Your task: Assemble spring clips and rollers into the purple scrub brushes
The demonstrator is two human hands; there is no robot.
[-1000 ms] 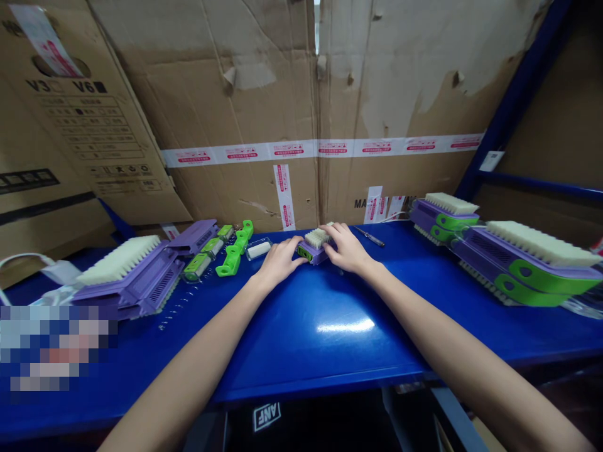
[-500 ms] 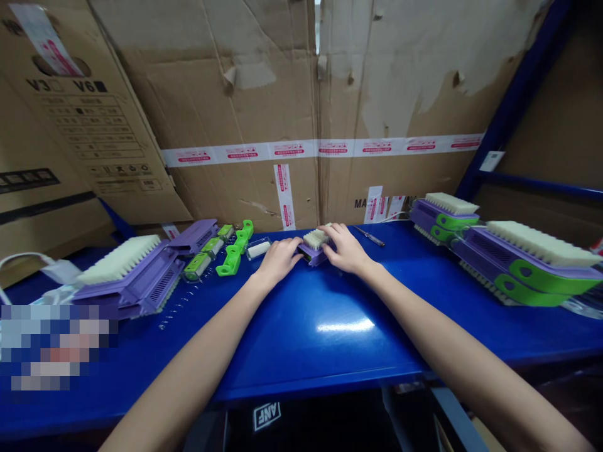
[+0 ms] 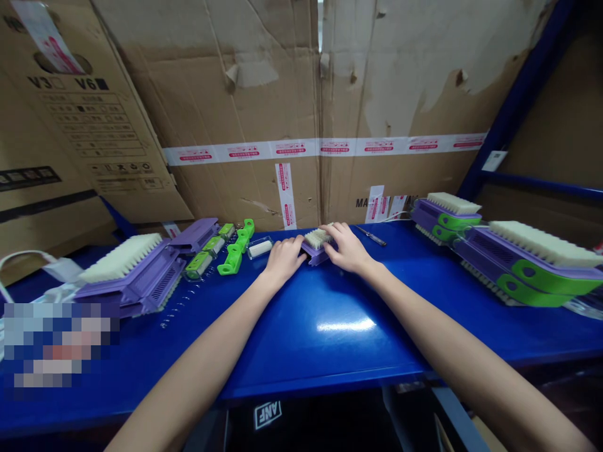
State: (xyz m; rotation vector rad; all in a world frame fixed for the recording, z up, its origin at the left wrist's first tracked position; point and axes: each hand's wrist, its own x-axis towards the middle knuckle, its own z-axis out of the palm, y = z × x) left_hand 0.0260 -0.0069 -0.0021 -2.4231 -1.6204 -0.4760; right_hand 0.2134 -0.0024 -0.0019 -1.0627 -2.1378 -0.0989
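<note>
A small purple brush piece with cream bristles (image 3: 316,238) lies bristles up on the blue tabletop, near the back edge. My left hand (image 3: 285,258) closes on its left side, fingers bent and thumb against the near corner. From the right, my right hand (image 3: 347,247) grips the same brush, its fingers curled over the bristles and the thumb low at the side. Parts of the brush are hidden under my fingers. Just left of my left hand sits a small clear case with a white block (image 3: 260,249). A thin screwdriver (image 3: 372,235) lies to the right of my right hand.
Purple brush pieces (image 3: 127,276) are stacked at the left beside green-topped blocks (image 3: 198,266), green brackets (image 3: 230,260) and small clear coils (image 3: 181,302). At the right stand purple-and-green brushes (image 3: 532,263). Cardboard (image 3: 226,125) walls the back of the blue table (image 3: 301,351).
Both hands stay on the brush in almost the same place. My left hand has shifted very slightly to the right, and the whole view has moved a little.
</note>
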